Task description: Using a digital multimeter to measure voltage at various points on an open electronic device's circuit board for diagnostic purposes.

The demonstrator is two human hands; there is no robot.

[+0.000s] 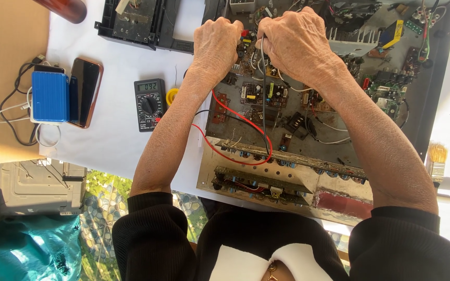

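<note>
Brown circuit board (259,96), crowded with small parts, lies in an open metal chassis (428,104) on the white tabletop (115,140); I read its long axis as running left to right across my view. Left hand (215,44) is clenched over the board's far edge, seemingly on a probe; I cannot see what it pinches. Right hand (294,41) is closed just beside it, a thin black lead (264,99) dropping from its fist toward me. Red lead (230,153) loops over the chassis front rail. Leftward sits a dark grey multimeter (150,104), lit display at the far end, round dial below. Further left: a blue rectangular box (50,96) touching a dark phone in a brown case (85,91).
</note>
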